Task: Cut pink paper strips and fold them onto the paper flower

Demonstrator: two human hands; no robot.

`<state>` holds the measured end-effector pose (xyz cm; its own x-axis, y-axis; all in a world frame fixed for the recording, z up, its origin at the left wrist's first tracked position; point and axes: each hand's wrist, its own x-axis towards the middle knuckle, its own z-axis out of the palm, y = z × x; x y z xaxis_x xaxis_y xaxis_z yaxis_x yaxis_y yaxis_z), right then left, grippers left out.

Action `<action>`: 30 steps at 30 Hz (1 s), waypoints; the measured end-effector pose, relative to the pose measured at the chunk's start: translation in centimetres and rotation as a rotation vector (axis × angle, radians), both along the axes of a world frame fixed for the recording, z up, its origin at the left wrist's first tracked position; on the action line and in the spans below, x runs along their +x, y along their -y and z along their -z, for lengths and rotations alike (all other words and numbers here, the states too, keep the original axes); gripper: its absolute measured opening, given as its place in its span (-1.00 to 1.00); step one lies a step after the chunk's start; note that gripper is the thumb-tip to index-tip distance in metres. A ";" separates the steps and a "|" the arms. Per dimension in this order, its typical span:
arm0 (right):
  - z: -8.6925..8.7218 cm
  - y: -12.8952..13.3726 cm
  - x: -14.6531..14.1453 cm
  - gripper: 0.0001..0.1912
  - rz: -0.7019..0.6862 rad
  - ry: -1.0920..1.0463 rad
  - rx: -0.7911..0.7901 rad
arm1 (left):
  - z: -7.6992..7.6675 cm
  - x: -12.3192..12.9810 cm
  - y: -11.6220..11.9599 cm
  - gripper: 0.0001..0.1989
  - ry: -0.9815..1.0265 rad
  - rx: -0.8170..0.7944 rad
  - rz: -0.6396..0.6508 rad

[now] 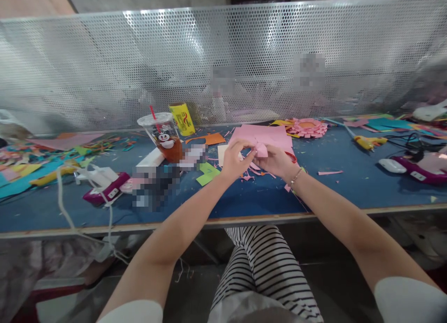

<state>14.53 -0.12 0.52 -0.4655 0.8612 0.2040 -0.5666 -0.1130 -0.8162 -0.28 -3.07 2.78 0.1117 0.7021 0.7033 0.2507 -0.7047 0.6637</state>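
A small folded piece of pink paper [260, 150] is held up between my two hands over the blue table. My right hand [276, 163] grips it, fingers closed around its lower side. From the left, my left hand [236, 161] touches the paper's edge with thumb and forefinger brought together. Behind the hands lie larger pink sheets [268, 134]. Thin pink scraps [248, 177] are scattered beneath them. Green paper [208, 174] rests left of my left wrist. Part of a red-handled tool [291, 157] shows beside my right hand.
A drink cup [167, 141] with a red straw stands at the left, near a yellow container [183, 119]. A pink fringed ring [308, 127] lies behind. Yellow glue gun [369, 141] and purple power strip [419, 170] are at the right. A perforated metal screen [195, 48] borders the back.
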 end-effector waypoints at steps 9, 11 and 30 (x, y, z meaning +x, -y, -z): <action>0.6 -0.2 -0.2 -0.90 -0.006 0.001 -0.037 | 0.4 0.1 -0.2 -0.91 0.005 0.009 0.023; 0.7 -0.2 -0.3 -0.88 -0.017 -0.032 -0.037 | 0.5 0.1 -0.4 -0.92 -0.003 0.021 0.015; 0.5 0.0 -0.8 -0.88 -0.046 -0.101 -0.018 | 1.6 0.2 -1.8 -0.92 0.148 -0.004 0.081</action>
